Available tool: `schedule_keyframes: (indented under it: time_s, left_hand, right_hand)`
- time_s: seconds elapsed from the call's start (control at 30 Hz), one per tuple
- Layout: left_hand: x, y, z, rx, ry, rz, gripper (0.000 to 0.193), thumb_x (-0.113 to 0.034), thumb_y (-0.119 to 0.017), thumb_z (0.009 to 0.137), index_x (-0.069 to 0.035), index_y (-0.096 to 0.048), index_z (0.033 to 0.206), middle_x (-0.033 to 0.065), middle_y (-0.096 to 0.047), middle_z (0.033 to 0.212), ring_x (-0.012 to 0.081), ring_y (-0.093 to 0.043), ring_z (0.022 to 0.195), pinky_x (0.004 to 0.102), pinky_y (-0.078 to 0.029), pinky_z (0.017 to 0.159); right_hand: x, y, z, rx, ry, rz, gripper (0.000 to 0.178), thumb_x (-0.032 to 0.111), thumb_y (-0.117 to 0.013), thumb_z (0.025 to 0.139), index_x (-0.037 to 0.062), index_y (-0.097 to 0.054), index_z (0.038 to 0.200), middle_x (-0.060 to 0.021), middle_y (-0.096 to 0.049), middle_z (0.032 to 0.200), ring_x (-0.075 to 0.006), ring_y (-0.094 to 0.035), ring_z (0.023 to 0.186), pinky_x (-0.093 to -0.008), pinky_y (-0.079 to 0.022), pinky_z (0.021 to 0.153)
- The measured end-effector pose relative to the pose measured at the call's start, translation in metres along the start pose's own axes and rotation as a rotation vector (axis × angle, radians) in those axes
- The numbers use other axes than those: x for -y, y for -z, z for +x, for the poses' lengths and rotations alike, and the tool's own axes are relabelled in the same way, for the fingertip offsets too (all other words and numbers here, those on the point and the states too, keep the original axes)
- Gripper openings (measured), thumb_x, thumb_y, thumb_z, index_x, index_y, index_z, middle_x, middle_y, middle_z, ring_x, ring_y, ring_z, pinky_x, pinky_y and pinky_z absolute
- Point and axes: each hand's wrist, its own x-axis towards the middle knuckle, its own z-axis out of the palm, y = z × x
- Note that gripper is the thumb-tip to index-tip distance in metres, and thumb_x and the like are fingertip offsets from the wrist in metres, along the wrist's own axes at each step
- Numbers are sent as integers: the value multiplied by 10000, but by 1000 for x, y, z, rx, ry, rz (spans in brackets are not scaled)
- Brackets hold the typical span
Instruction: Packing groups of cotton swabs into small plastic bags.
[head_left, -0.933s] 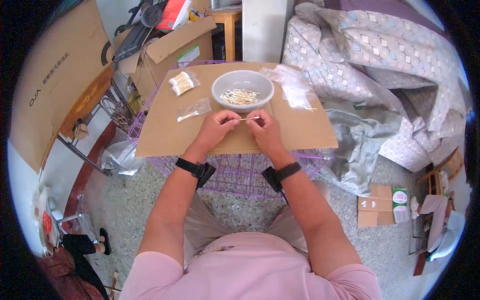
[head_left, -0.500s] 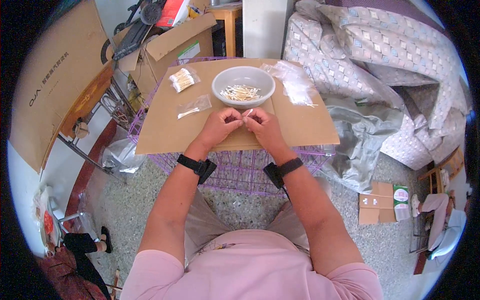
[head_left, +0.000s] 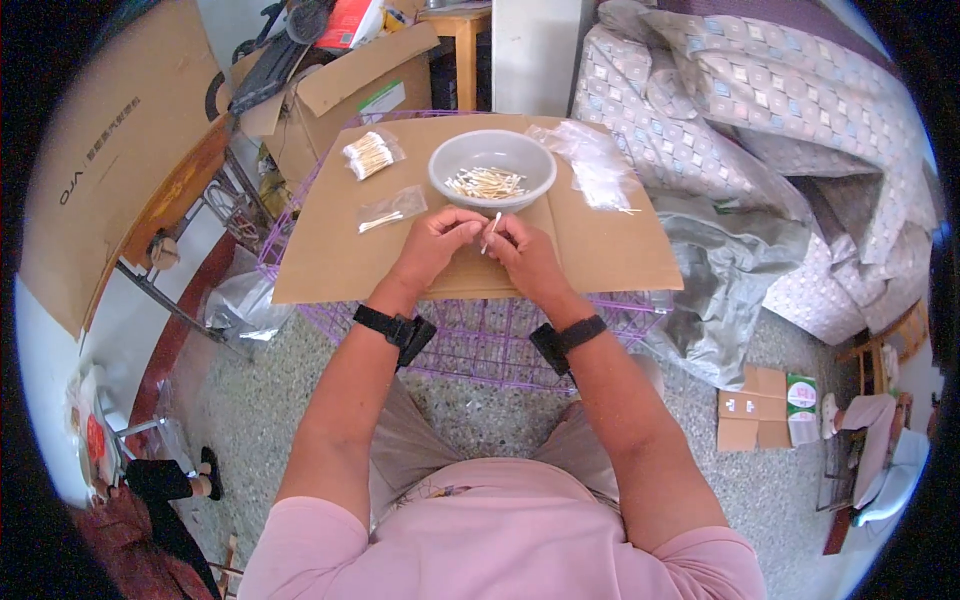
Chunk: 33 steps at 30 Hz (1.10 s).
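One cotton swab (head_left: 491, 234) pinched at a tilt in right hand (head_left: 525, 250), near side of grey bowl (head_left: 490, 152) of loose swabs (head_left: 487, 182); left hand (head_left: 440, 246) curled close beside, grip impossible to tell; dark lettering (head_left: 112, 128) on cardboard panel (head_left: 160, 90), far left.

A broad, flat sheet of brown cardboard (head_left: 330, 262), with a crease running near-to-far right of its middle, lies over a purple wire-grid cage (head_left: 480, 345) and overhangs the cage's near side. Towards its far edge sits a round grey plastic bowl (head_left: 490, 150) containing loose white-tipped cotton swabs (head_left: 487, 183); to the bowl's left lies a clear plastic bag packed with swabs (head_left: 370, 155), with a flatter clear bag holding just a few (head_left: 393, 209) nearer. Right of the bowl spreads a loose pile of thin clear plastic bags (head_left: 598, 170).
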Motion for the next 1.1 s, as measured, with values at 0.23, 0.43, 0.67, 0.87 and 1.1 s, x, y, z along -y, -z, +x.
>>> schedule_keyframes:
  time_s: [0.23, 0.43, 0.67, 0.87, 1.1]
  left_hand:
    - [6, 8, 2, 16, -19, -20, 163, -146, -633, 885, -40, -697, 991, -30, -633, 852, 59, -542, 768, 205, -436, 683]
    - [5, 7, 2, 17, -12, -21, 173, -158, -636, 889, -35, -698, 993, -31, -625, 819, 52, -535, 746, 200, -428, 658]
    - [3, 7, 2, 19, -9, -15, 174, -162, -643, 887, -29, -692, 988, -18, -651, 861, 47, -551, 765, 199, -443, 679]
    - [4, 5, 1, 17, -16, -32, 171, -166, -643, 890, -34, -687, 990, -8, -666, 889, 55, -574, 781, 199, -455, 680]
    - [7, 9, 1, -3, 7, -17, 164, -162, -640, 890, -38, -692, 983, -24, -644, 841, 46, -545, 756, 194, -435, 662]
  right_hand:
    - [4, -2, 0, 33, 113, -139, 148, 181, -612, 868, 42, -624, 919, -131, -646, 872, -308, -620, 815, -391, -483, 722]
    - [5, -3, 0, 31, 100, -145, 153, 186, -628, 857, 38, -635, 894, -130, -645, 869, -305, -619, 808, -393, -481, 715]
    - [7, -4, 1, 29, 63, -143, 150, 180, -649, 839, 35, -631, 871, -127, -643, 833, -298, -620, 773, -385, -478, 683]
    - [8, -5, 0, 6, 58, -169, 161, 190, -657, 831, 34, -621, 846, -129, -637, 806, -298, -618, 750, -387, -477, 667]
    - [2, -6, 0, -2, 86, -135, 171, 209, -632, 847, 44, -638, 890, -132, -649, 842, -304, -626, 774, -386, -486, 685]
